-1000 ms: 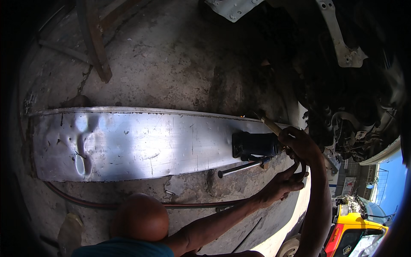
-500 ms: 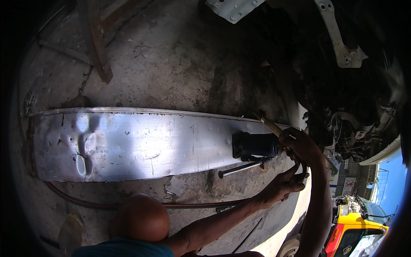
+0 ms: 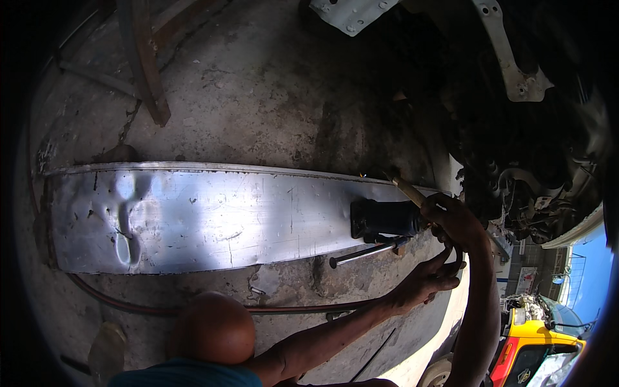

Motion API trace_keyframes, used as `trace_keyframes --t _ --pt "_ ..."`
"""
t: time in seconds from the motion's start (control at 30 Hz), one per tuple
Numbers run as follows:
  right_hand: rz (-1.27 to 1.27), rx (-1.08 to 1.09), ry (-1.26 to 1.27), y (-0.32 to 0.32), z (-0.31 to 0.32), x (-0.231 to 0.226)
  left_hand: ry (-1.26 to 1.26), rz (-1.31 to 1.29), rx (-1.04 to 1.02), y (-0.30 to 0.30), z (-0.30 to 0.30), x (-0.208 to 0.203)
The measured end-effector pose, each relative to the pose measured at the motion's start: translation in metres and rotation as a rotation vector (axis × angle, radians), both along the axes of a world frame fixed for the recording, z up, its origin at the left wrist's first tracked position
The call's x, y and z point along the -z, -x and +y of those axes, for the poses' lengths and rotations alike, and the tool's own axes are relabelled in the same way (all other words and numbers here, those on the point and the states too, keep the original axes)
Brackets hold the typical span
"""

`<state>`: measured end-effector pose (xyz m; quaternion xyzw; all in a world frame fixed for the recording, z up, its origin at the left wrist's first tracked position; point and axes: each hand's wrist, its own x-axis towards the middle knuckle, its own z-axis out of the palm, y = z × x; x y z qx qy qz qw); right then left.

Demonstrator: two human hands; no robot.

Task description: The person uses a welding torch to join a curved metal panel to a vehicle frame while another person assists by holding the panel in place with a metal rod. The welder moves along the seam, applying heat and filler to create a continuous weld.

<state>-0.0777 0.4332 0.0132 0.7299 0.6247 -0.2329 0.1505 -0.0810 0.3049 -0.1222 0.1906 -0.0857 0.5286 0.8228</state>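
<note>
My right hand (image 3: 446,218) is closed round the tan handle of a gas torch (image 3: 410,192). A tiny bright flame or spark shows off its far end, by the panel's upper edge. Just below, my left hand (image 3: 427,282) has its fingers round what looks like the torch's dark curved hose (image 3: 459,257), some fingertips sticking out past it. Close to both hands a black bottle jack (image 3: 387,218) rests with its base on a long bare metal panel (image 3: 258,213). The jack's lever (image 3: 361,253) points left. Dents and small holes mark the panel's left end.
A red hose (image 3: 142,309) runs along the concrete floor past my bent knee (image 3: 211,326). A rusty metal stand leg (image 3: 148,77) is at upper left. Greasy vehicle underparts (image 3: 525,193) fill the right, with a light metal bracket (image 3: 522,80). Beyond is a yellow and red vehicle (image 3: 516,355).
The spark near the torch's tip now looks yellower and has shifted very slightly left. Both hands, the jack and the panel stay nearly where they were.
</note>
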Motion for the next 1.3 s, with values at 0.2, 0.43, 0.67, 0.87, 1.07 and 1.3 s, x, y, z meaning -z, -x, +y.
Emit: trace_keyframes --t 0.2,0.43,0.67,0.87,1.07,1.3 --pt "0.039 -0.052 0.019 -0.001 0.007 0.009 0.015 0.006 -0.023 0.004 0.002 0.006" --pt "-0.014 0.044 -0.009 -0.014 -0.006 -0.014 -0.028 -0.041 0.047 -0.007 -0.005 -0.01" --pt "0.013 -0.019 0.014 -0.007 0.002 0.0 0.016 -0.016 0.028 0.002 -0.001 -0.002" --pt "0.008 0.013 0.015 -0.003 -0.003 -0.006 0.002 -0.004 0.041 0.0 -0.002 -0.005" --pt "0.017 0.006 0.024 -0.008 -0.002 -0.006 -0.015 0.026 0.04 -0.001 -0.002 -0.004" --pt "-0.025 -0.01 0.023 -0.002 -0.006 -0.009 -0.007 0.032 0.027 0.003 -0.004 -0.008"
